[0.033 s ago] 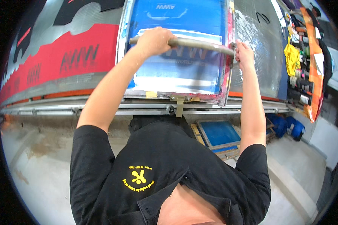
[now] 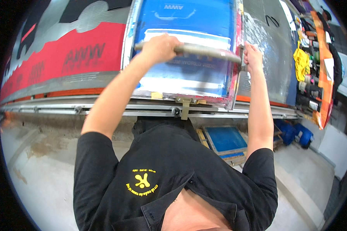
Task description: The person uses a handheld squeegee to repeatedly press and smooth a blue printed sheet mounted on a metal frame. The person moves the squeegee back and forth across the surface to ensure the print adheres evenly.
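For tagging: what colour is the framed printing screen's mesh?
Blue mesh of the framed printing screen, clearest in the head view.

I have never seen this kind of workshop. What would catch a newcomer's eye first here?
First, the big blue framed printing screen at top centre, with the long grey squeegee bar held across it: the left hand grips its left part, the right hand its right end. Left of the screen lies a long red printed fabric on the table. On the floor below leans a smaller blue screen frame.
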{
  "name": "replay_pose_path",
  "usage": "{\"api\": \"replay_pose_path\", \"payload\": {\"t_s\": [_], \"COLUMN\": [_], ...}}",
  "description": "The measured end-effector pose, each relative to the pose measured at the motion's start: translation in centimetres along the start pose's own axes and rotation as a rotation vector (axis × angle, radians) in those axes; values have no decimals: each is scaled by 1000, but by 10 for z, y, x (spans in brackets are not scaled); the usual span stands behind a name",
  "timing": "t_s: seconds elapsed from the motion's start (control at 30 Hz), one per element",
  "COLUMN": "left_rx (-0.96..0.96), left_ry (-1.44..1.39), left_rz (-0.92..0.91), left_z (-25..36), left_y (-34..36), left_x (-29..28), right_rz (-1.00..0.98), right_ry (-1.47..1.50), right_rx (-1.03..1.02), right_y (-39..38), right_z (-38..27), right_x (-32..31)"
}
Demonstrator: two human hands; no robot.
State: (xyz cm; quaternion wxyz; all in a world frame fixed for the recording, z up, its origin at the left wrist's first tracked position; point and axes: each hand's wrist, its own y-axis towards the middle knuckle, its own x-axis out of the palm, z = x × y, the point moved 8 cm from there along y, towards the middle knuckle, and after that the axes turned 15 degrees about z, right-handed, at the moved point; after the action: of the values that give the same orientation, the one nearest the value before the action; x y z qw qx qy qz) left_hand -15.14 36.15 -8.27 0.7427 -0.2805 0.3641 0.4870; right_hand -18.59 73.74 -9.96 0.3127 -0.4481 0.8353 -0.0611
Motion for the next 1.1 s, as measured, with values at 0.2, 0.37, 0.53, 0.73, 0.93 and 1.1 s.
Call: {"api": "replay_pose_path", "payload": {"t_s": [0.2, 0.37, 0.53, 0.73, 0.93, 1.1], "left_rx": [106, 156, 43, -122, -251, -265], "left_ry": [41, -20, 88, 216, 185, 197], "left_rz": [201, 317, 199, 133, 18, -38], "left_z": [42, 42, 50, 61, 48, 41], "left_y": [-145, -165, -155, -138, -132, -131], "left_x": [37, 13, 3, 13, 11, 18], "right_rz": [30, 207, 199, 246, 279, 274], "right_ry": [-2, 37, 149, 144, 114, 26], "right_rx": [-79, -305, -387, -518, -292, -251], "right_y": [2, 3, 16, -13, -26, -31], "right_z": [-11, -21, 15, 34, 67, 70], "right_x": [-2, -6, 14, 44, 47, 48]}}
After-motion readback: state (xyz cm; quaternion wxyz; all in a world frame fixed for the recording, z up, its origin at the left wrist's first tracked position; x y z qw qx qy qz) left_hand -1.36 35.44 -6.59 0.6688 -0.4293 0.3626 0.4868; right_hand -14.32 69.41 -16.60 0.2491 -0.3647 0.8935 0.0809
